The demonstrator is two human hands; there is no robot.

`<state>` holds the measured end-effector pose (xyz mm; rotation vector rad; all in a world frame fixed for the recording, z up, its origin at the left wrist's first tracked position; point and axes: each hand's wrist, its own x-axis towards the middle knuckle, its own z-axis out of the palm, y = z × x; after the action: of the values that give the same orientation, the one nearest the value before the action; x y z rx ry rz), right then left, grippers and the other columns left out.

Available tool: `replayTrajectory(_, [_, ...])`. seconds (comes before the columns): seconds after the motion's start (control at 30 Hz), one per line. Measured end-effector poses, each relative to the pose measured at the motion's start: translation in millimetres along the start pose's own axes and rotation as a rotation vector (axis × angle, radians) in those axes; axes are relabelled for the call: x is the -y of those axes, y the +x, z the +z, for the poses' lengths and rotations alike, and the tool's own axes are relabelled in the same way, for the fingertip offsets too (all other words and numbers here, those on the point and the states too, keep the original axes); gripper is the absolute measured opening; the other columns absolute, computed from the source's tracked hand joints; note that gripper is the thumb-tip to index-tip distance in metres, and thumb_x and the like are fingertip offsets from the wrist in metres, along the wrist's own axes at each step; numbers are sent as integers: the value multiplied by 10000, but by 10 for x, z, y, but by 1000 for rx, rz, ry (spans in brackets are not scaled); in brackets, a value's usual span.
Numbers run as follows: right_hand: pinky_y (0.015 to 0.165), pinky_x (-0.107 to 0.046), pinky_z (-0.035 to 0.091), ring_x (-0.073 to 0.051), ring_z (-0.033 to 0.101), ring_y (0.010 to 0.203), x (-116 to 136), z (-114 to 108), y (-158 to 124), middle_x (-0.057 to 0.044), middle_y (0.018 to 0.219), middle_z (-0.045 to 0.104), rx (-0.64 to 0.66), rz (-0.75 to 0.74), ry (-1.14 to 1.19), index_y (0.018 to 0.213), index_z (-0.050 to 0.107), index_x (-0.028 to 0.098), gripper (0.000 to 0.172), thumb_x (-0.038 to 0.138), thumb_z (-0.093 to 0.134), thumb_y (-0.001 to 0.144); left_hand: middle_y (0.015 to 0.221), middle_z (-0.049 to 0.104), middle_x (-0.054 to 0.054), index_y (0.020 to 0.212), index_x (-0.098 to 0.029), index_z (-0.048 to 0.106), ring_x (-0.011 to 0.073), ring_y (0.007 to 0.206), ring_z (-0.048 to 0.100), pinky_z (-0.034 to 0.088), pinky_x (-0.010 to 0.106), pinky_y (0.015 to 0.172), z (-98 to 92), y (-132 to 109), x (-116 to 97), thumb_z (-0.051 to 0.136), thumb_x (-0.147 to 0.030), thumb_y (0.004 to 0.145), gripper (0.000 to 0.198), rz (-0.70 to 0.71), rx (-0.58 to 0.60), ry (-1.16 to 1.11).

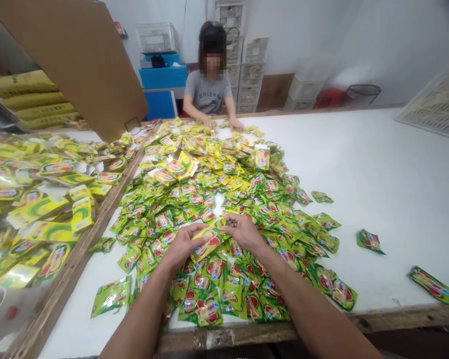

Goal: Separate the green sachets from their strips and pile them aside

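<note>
Box [211, 242] clamped in left hand [185, 244], right hand [244, 232] close in at its end, exact grip too hidden to tell! Packets [209, 310] heaped beneath and around both hands, more boxes [180, 166] piled beyond, others off left past the wooden strip [92, 242], co-worker's hands [210, 123] far ahead.

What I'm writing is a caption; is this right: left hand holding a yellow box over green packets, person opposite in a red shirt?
Red is wrong: left hand holding a yellow box over green packets, person opposite in a grey shirt, as the head view shows.
</note>
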<state>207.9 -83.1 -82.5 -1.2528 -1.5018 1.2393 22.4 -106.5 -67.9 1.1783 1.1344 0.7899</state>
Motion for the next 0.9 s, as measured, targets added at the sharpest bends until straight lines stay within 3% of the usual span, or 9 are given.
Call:
replayTrajectory(0.07, [542, -239, 337, -105, 411, 547, 1, -22, 11, 49, 566, 418, -12, -12, 24, 627, 505, 174, 352, 482, 675, 617, 882, 685, 35, 983, -169, 630, 152, 694, 613, 454, 227, 605, -30, -2, -2, 748, -364, 620, 429, -44, 6, -60])
replayTrajectory(0.17, [687, -287, 444, -165, 563, 753, 47, -178, 35, -40, 827, 616, -105, -32, 2, 974, 610, 168, 365, 441, 582, 733, 921, 689, 53, 1076, -171, 593, 162, 698, 632, 477, 250, 629, -84, 5, -8, 781, -331, 563, 569, -86, -51, -227])
replayTrajectory(0.23, [824, -344, 433, -210, 563, 960, 63, -281, 54, -83, 1064, 621, -120, -82, -187, 1137, 580, 194, 407, 395, 535, 787, 926, 693, 63, 1115, -167, 573, 163, 681, 638, 488, 257, 627, -119, 14, -11, 799, -313, 527, 647, -92, -137, -313])
replayTrajectory(0.33, [941, -451, 335, -281, 453, 1154, 2, -308, 82, -76, 1258, 536, 20, -153, -552, 1235, 531, 247, 504, 314, 621, 743, 948, 693, 74, 1132, -161, 558, 162, 670, 640, 492, 250, 603, -157, 29, 3, 808, -301, 512, 684, -83, -218, -356])
replayTrajectory(0.4, [915, -457, 336, -289, 475, 1114, -69, -259, 97, -73, 1189, 587, 41, -176, -665, 1150, 598, 236, 422, 231, 631, 729, 962, 690, 74, 1142, -164, 556, 159, 686, 641, 492, 244, 606, -170, 35, 30, 801, -304, 533, 671, -70, -224, -335])
replayTrajectory(0.5, [744, -352, 403, -221, 571, 822, -110, -207, 96, -68, 937, 665, -124, -169, -577, 956, 674, 201, 207, 240, 540, 803, 1002, 679, 77, 1169, -181, 551, 165, 724, 639, 496, 257, 630, -179, 44, 84, 780, -333, 572, 657, -56, -218, -266])
replayTrajectory(0.6, [521, -271, 344, -143, 461, 518, -31, -223, 45, -24, 702, 609, -237, -44, -286, 979, 635, 184, 317, 430, 533, 808, 1045, 667, 80, 1149, -184, 573, 187, 791, 639, 502, 286, 686, -166, 58, 112, 767, -359, 589, 618, -36, -236, -180])
replayTrajectory(0.73, [498, -234, 312, -119, 413, 510, 90, -209, -28, 34, 591, 495, -118, 63, 26, 955, 577, 174, 447, 545, 600, 708, 1061, 665, 80, 1112, -159, 598, 214, 895, 633, 485, 308, 796, -102, 48, 79, 754, -359, 615, 558, -4, -155, -127])
replayTrajectory(0.9, [588, -249, 343, -146, 474, 625, 97, -151, -11, 4, 674, 555, 41, 61, -224, 825, 606, 165, 344, 477, 632, 683, 1083, 656, 93, 1106, -146, 608, 235, 926, 624, 483, 327, 809, -47, 4, 39, 721, -356, 663, 503, 32, -66, -34])
